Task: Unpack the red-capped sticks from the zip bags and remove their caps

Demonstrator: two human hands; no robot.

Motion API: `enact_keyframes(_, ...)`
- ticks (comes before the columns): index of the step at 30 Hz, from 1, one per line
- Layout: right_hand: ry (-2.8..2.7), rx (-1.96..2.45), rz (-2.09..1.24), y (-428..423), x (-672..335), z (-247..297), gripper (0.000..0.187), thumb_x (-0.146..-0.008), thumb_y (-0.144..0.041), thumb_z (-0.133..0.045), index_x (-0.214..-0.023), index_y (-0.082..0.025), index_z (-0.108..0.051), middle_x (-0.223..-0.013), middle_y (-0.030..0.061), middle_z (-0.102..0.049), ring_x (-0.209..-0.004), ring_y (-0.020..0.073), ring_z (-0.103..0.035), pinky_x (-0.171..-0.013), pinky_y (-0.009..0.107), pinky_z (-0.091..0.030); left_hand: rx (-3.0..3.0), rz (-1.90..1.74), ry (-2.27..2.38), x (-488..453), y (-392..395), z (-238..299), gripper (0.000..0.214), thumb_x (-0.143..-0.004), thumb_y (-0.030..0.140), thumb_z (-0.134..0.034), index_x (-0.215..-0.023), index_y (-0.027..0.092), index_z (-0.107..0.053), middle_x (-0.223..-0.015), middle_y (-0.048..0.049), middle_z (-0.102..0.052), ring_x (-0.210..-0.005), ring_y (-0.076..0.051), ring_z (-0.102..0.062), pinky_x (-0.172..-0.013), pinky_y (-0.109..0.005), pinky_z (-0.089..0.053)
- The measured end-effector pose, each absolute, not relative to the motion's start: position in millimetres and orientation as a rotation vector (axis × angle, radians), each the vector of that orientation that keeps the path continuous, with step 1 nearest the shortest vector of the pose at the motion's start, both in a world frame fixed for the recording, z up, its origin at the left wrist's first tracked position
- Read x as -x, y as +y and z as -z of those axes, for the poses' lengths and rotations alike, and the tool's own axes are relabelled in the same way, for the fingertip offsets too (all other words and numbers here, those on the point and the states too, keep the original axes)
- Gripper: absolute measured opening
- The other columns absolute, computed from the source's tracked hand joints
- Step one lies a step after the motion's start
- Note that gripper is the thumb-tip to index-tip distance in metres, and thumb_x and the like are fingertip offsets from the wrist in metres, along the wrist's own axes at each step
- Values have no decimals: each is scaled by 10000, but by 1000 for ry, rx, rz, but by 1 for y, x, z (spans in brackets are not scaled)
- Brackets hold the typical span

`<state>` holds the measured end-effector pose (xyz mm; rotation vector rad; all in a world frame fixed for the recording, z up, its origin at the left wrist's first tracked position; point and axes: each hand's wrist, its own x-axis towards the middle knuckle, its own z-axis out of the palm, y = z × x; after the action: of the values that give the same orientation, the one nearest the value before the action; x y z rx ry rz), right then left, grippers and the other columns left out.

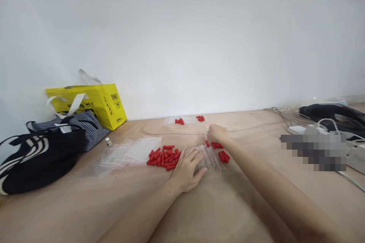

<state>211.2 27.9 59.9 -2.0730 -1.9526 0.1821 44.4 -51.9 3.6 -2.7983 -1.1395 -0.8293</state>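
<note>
My left hand (186, 171) lies palm down with its fingers spread, over the left side of a pile of thin clear glass tubes (211, 158). Just left of its fingers is a heap of red rubber bulbs (162, 158). Farther out, my right hand (217, 133) is closed, its fingertips on a thin dropper tube (205, 136) with a red bulb at its near end. More red bulbs (224, 156) lie in small groups right of the tubes, below my right wrist. What the palms cover is hidden.
Clear zip bags (142, 150) lie to the left. Against the wall, another bag (188, 120) holds tubes with red bulbs. A small bottle (108, 141), a yellow bag (110, 102) and a black bag (42, 159) stand left. Power strips (296, 130) and cables lie right.
</note>
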Motion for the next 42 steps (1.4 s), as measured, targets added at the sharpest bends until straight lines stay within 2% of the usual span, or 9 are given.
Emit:
enact_keyframes(3, -1983, 1808, -307, 0, -225, -58, 267, -834, -186, -325, -926, -169, -575, -815, 37, -642, -739, 130, -583, -627, 221, -406, 2722, 955, -1138, -43, -53, -5, 288, -784, 274, -492, -1056, 189, -534, -1074, -64, -577, -1080, -213, -439, -984, -464, -206)
enact_keyframes(6, -1993, 1558, -382, -32, -231, -41, 310, -873, -257, -255, -841, -167, -550, -770, 19, -611, -707, 115, -558, -620, 211, -419, 2632, 1062, -1152, -43, -56, -7, 232, -796, 252, -474, -1001, 179, -556, -986, -53, -605, -997, -195, -476, -938, -419, -257)
enact_keyframes(10, -1724, 943, -659, -59, -225, -8, 228, -830, -370, -400, -833, -172, -511, -718, 17, -549, -653, 125, -509, -584, 232, -414, 2546, 1097, -1144, -42, -64, -9, 216, -828, 253, -427, -980, 193, -568, -908, -38, -632, -905, -178, -509, -841, -364, -307)
enact_keyframes(13, -1758, 929, -646, -67, -217, 4, 230, -849, -347, -371, -890, -181, -524, -715, 13, -516, -627, 119, -478, -580, 235, -393, 2341, 1167, -1092, -40, -69, -10, 294, -843, 251, -392, -1099, 172, -514, -996, -82, -614, -954, -195, -496, -834, -362, -307)
enact_keyframes(16, -1951, 1016, -345, -72, -213, 3, 233, -859, -257, -347, -931, -204, -562, -749, 26, -501, -672, 135, -465, -622, 259, -355, 2095, 1166, -895, -40, -69, -12, 278, -836, 235, -420, -1092, 234, -531, -1074, -87, -590, -1015, -214, -472, -884, -405, -265)
enact_keyframes(20, -2146, 1060, 21, -77, -209, 2, 257, -839, -140, -354, -868, -215, -598, -715, 22, -504, -660, 133, -447, -638, 280, -286, 2039, 1074, -668, -40, -66, -13, 186, -822, 205, -479, -959, 269, -588, -884, -2, -663, -909, -162, -527, -947, -415, -176)
enact_keyframes(25, -2139, 1035, -2, -80, -209, 6, 201, -863, -225, -398, -873, -198, -597, -742, 22, -568, -660, 118, -473, -665, 277, -276, 2179, 990, -684, -34, -62, -9, 175, -826, 151, -440, -783, 222, -595, -562, 62, -605, -665, -105, -525, -931, -395, -172)
enact_keyframes(32, -2203, 1049, -16, -81, -214, 10, 248, -862, -305, -412, -746, -195, -602, -662, 8, -595, -624, 117, -489, -685, 276, -288, 2296, 985, -778, -26, -65, -2, 194, -792, 149, -429, -680, 206, -577, -538, 47, -584, -638, -123, -491, -886, -427, -201)
enact_keyframes(42, -2243, 755, 25, -76, -218, 18, 255, -871, -310, -392, -804, -174, -596, -666, 15, -632, -605, 115, -517, -774, 318, -310, 2435, 1050, -887, -26, -75, -1, 200, -726, 92, -443, -615, 203, -567, -518, 50, -584, -625, -126, -480, -877, -434, -190)
